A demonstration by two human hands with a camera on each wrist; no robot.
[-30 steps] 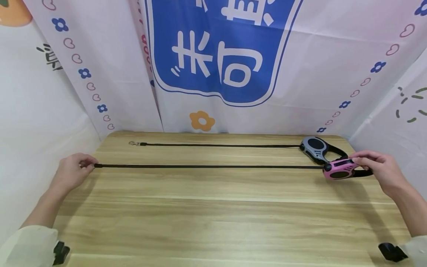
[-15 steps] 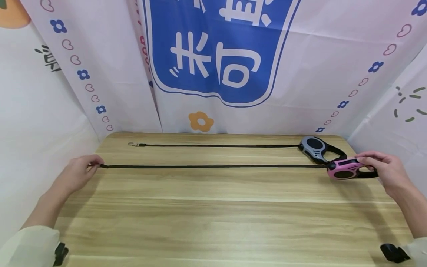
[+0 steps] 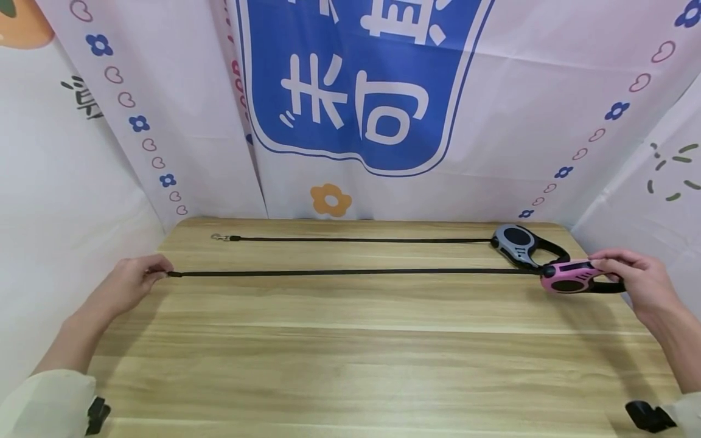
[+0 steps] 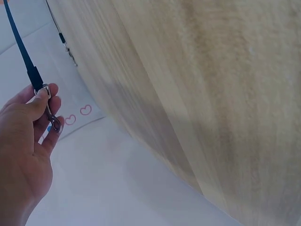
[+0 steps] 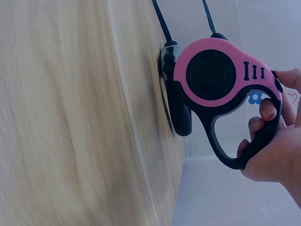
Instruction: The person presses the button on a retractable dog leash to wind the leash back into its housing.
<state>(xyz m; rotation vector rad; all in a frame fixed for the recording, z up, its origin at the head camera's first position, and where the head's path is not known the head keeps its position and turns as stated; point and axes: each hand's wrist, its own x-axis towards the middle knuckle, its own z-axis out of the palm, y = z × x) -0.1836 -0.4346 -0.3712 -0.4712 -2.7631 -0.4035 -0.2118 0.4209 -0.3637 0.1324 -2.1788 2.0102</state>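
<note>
A pink and black retractable dog leash (image 3: 568, 278) is held up above the table's right side by my right hand (image 3: 638, 277). In the right wrist view, the fingers curl round the leash's black handle loop and the thumb lies by its top button. Its black strap (image 3: 356, 272) runs taut and straight across to the left. There my left hand (image 3: 134, 283) pinches the metal snap hook (image 4: 52, 115) at the strap's end, between thumb and fingers. Behind lies a grey-blue retractable leash (image 3: 516, 243) on the table, its thinner-looking strap (image 3: 361, 239) pulled out and ending in a metal clip (image 3: 220, 236).
The wooden table (image 3: 350, 365) reaches back to a white printed cloth (image 3: 191, 121) with a blue sign. Cloth walls also stand at both sides. The grey-blue leash sits just behind the pink one, overlapping it slightly in the head view.
Both hands have shifted a little to the right with the pink leash, its strap still stretched between them. The grey-blue leash has stayed where it was.
</note>
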